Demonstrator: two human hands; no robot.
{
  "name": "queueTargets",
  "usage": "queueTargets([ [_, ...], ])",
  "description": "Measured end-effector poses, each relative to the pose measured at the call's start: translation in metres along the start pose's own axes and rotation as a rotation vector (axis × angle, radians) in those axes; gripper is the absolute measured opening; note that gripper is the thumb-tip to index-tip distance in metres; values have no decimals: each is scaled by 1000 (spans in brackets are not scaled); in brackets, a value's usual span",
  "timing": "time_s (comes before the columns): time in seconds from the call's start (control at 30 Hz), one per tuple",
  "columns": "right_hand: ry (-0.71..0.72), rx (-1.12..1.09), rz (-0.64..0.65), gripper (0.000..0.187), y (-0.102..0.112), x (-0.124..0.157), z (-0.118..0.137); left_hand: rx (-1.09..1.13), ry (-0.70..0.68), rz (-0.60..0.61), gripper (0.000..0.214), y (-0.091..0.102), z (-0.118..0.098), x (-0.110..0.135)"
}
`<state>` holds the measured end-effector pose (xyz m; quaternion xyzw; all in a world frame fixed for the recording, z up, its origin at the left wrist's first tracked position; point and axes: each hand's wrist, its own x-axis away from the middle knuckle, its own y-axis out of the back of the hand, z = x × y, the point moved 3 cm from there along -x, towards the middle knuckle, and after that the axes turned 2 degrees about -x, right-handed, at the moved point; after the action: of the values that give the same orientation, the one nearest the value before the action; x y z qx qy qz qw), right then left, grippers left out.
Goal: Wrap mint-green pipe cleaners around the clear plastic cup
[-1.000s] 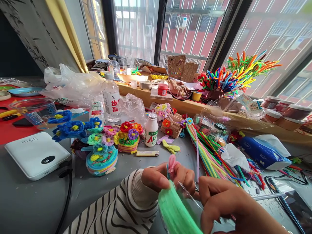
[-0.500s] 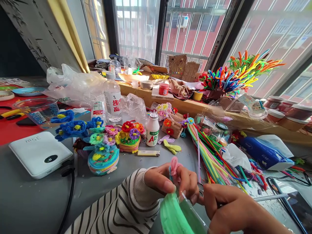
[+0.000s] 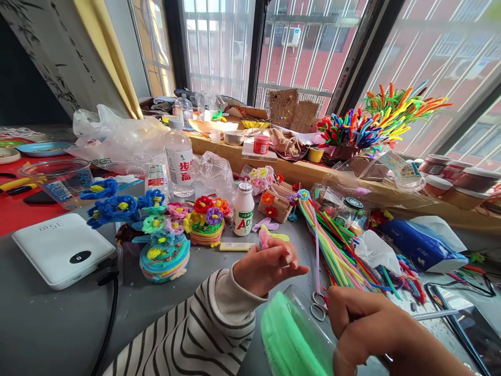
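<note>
Your L hand (image 3: 270, 266) pinches a fuzzy pink chenille loop (image 3: 263, 238). Your R hand (image 3: 362, 326) is curled closed beside metal scissor rings (image 3: 318, 306); grip contents: can't tell.

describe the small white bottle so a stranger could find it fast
On the grey table, look just right of the flower-topped coils. The small bottle stands upright there, behind a yellow lighter. Unlike the taller clear water bottle, it is opaque white with green lettering.

The small white bottle (image 3: 243, 211) reads "AD".
</note>
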<state>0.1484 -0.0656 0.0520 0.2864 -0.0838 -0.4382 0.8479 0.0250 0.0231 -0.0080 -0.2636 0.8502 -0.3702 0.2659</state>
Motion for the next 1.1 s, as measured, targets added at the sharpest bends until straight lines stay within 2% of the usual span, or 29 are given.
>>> queueTargets([
  [0.1,16,9,-3,16,3,1,-1,22,-44,-62,18,4,-1,-2],
  [0.23,5,55,-72,21,7,1,-5,1,-97,-163,26,11,-3,-3],
  [0.5,-87,43,-244,20,14,-3,-12,44,-84,-386,25,19,-9,-6],
  [0.7,-104,2,-353,20,19,-3,-17,11,-68,-420,19,21,-8,-7],
  [0.93,-128,23,-344,20,21,-3,-18,-41,-84,-461,25,17,-11,-8],
  [1.1,-117,-4,-353,16,22,-4,-21,-154,-109,-488,37,17,-12,-8],
])
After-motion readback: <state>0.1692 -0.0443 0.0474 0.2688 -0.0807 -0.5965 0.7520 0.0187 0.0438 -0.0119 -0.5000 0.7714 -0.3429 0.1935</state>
